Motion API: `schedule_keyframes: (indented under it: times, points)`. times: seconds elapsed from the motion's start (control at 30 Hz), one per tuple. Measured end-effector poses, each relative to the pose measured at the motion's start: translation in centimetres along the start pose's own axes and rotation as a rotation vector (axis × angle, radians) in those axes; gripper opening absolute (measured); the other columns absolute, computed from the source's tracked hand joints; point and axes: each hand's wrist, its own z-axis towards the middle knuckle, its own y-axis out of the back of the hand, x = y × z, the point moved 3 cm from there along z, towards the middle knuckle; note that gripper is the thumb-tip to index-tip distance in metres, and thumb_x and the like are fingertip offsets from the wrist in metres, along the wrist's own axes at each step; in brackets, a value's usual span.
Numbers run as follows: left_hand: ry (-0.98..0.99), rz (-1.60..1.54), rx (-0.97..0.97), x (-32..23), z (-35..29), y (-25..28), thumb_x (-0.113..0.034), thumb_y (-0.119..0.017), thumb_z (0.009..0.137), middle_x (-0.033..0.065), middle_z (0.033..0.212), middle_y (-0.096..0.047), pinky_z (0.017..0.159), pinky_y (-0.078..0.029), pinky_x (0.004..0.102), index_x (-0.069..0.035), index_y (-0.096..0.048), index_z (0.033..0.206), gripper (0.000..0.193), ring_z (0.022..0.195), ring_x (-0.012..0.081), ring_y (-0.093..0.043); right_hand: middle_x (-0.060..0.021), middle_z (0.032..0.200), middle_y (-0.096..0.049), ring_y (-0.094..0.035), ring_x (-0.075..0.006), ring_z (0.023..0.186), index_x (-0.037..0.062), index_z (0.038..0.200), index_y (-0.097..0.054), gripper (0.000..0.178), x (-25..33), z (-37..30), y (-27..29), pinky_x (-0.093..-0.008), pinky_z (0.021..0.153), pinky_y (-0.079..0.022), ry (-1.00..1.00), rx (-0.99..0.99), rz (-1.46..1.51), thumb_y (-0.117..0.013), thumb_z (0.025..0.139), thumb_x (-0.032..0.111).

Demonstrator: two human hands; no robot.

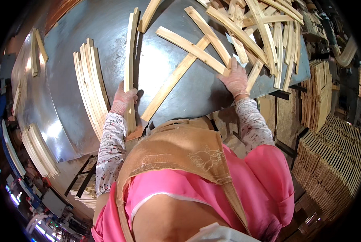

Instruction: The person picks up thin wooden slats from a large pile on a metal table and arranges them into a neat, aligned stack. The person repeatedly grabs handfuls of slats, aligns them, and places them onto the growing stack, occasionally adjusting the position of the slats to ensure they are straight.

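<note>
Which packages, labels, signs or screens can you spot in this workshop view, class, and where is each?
No package, label or sign shows clearly.
Lit panel: far lower left, beyond the metal table; small bluish-white glow, too blurred to tell if it is a screen.
Stacked wooden slat panels: right side, pale wood, unwrapped.

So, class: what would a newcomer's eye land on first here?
Pale wooden slats lie criss-crossed in a loose heap on the grey metal tabletop, top right. The gloved left hand grips one long upright slat beside a neat fanned row of slats, while the gloved right hand presses on crossed slats.
</note>
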Motion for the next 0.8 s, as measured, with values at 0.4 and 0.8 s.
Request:
schedule_keyframes:
  times: [0.4, 0.8]
  points:
    - [-0.034, -0.260, -0.156, -3.2, -3.8, 4.6, -0.021, -0.080, 0.093, 0.0149, 0.093, -0.070, 0.059, -0.060, 0.0392, 0.005, -0.041, 0.154, 0.077, 0.069, 0.0230, -0.068, -0.0262, 0.129, -0.072, -0.069, -0.0429, 0.122, 0.0101, 0.159, -0.050, 0.066, 15.1, 3.2, 3.5, -0.0465, 0.105, -0.055, 0.527, 0.262, 0.140, -0.064, 0.094, 0.020]
    - [-0.102, -0.732, 0.056, 0.8, -11.2, 10.8, -0.022, -0.085, 0.088, 0.0130, 0.098, -0.072, 0.062, -0.064, 0.0355, 0.002, -0.055, 0.136, 0.062, 0.072, 0.0221, -0.073, -0.0201, 0.131, -0.072, -0.067, -0.0375, 0.125, 0.0104, 0.164, -0.041, 0.086, 18.5, 7.3, -0.8, -0.0482, 0.112, -0.051, 0.855, 0.358, -0.027, -0.075, 0.086, 0.024]
